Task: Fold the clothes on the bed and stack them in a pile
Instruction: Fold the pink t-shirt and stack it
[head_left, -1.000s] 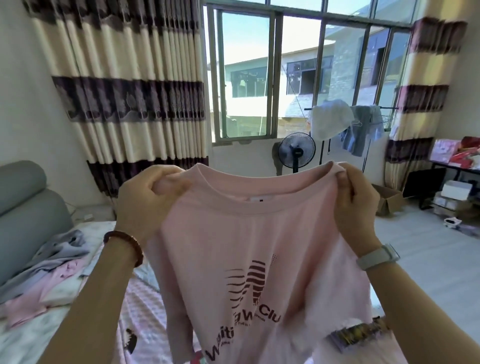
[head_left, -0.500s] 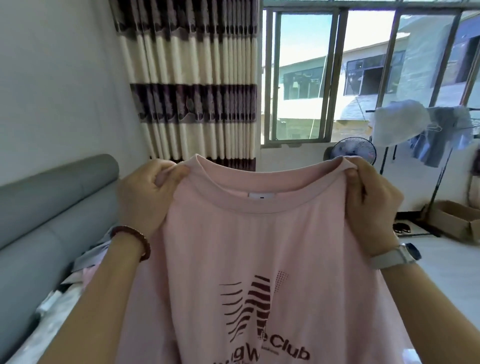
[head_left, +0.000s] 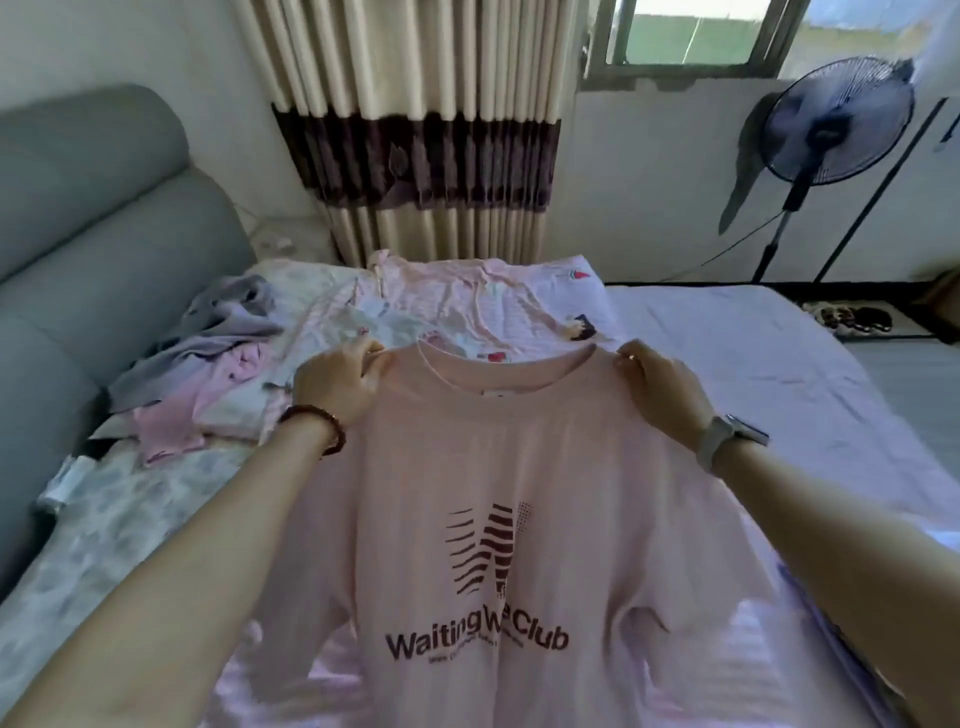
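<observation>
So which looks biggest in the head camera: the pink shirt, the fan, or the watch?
1. Pink shirt, though it is nearest the camera.
2. Fan, far off by the wall.
3. Watch.

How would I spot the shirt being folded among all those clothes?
Start at the bed; just in front of the camera, two hands hold up a pink T-shirt by its shoulders. Unlike the crumpled grey and pink heap by the headboard, it carries dark "Club" lettering.

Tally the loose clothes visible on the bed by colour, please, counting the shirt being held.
Pink: 2, the T-shirt held at the shoulders by both hands, and a crumpled pink garment.
Grey: 1, a crumpled grey garment.
Total: 3. More may be buried in the heap.
</observation>
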